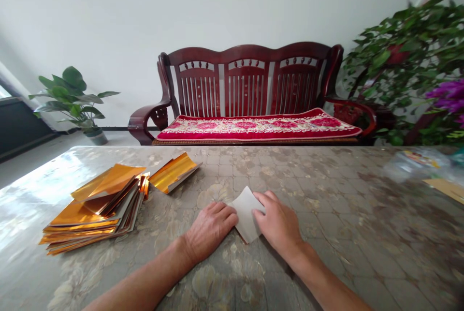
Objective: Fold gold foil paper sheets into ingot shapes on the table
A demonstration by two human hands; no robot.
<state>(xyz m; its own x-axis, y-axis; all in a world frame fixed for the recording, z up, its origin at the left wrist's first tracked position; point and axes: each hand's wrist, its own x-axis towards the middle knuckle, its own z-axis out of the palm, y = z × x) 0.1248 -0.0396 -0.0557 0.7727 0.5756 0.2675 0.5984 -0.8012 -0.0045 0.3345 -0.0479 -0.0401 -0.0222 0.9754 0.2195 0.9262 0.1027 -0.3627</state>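
Observation:
A small pale sheet of paper [246,207] lies white side up on the patterned table [326,214], turned like a diamond. My left hand [212,228] rests on its left corner with the fingers curled down and pressed onto the paper. My right hand [277,221] covers the paper's right side, fingers bent and pressing it flat against the table. Both forearms reach in from the near edge.
A fanned stack of gold foil sheets [96,209] lies at the left, with one curled gold sheet [174,171] behind it. Clear plastic packaging [416,163] sits at the far right. Beyond the table stand a red wooden bench [250,103] and potted plants [74,103].

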